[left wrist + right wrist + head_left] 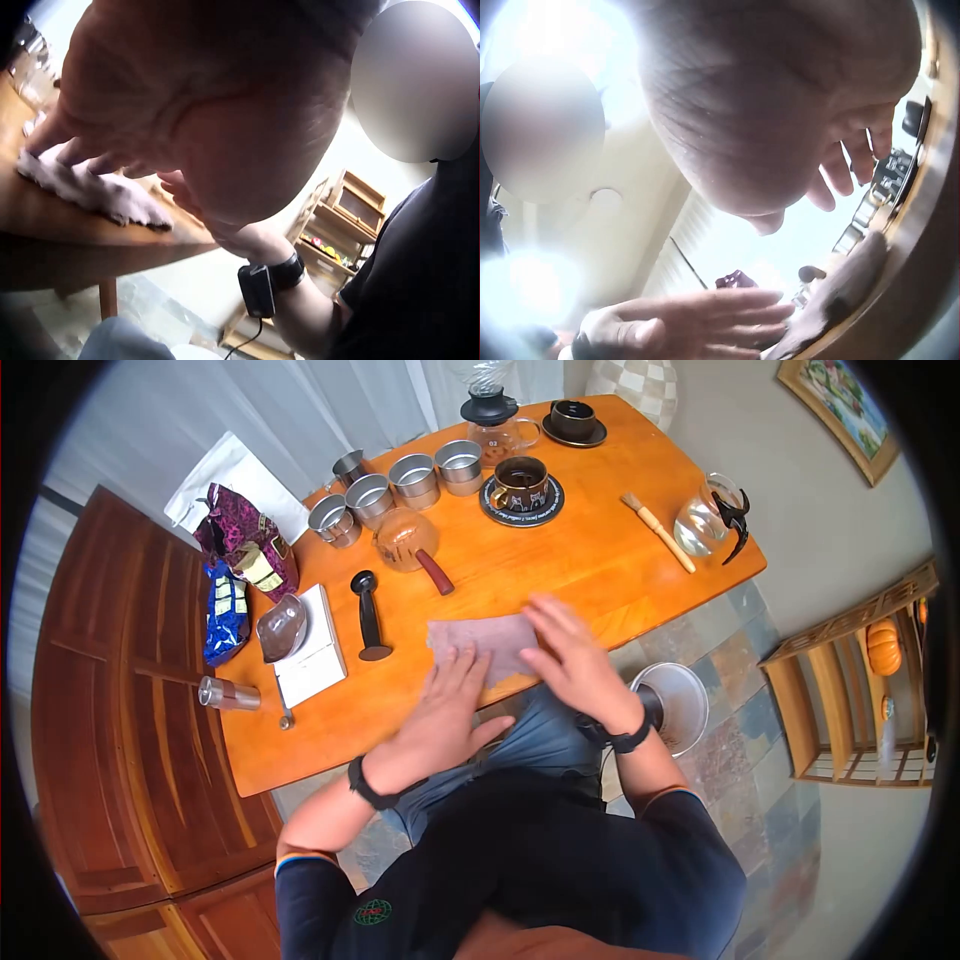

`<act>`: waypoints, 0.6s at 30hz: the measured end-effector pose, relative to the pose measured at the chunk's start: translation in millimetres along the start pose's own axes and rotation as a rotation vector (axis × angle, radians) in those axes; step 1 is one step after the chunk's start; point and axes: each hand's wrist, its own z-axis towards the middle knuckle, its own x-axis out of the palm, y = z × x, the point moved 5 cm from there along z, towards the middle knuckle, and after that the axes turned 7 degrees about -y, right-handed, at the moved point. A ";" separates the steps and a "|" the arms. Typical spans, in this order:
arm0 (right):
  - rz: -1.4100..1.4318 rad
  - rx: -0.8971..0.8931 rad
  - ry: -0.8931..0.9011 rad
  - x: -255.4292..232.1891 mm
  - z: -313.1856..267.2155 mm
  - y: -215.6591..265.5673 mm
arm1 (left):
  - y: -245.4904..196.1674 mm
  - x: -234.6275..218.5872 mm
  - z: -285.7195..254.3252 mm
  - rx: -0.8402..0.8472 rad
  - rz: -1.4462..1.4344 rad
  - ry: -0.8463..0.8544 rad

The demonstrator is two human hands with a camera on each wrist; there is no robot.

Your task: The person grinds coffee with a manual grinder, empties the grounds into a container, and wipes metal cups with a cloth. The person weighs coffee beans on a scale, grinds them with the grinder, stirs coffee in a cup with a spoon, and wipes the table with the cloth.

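A greyish-purple cloth (505, 635) lies flat near the table's front edge. My left hand (440, 705) rests its fingertips on the cloth's left part, the fingers extended and the thumb spread away. In the left wrist view those fingers reach down onto the folded, soft-edged cloth (94, 191). At the cloth's right edge is my right hand (580, 665), slightly blurred, its fingers extended. The right wrist view shows its palm (742, 127) above the cloth (836, 300), with nothing gripped. A black tamper-like tool (369, 615) stands left of the cloth.
Behind the cloth are a dark-red-handled glass pot (405, 540), several metal cups (414, 480) and a dark cup (521, 485) on a saucer. To the right lie a brush (660, 535) and a glass water jug (703, 525). Coffee bags (245, 540) and a white scale (312, 655) stand left.
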 end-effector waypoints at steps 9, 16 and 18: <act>-0.175 0.274 -0.214 -56.3 -40.4 -82.1 | -20.4 83.6 69.0 0.124 0.272 0.215; -0.329 0.272 -0.246 -45.2 -42.3 -79.2 | -8.7 78.8 143.3 0.069 0.408 0.167; -0.329 0.243 -0.268 -43.8 -45.0 -80.9 | -5.7 60.3 163.4 -0.096 0.460 0.291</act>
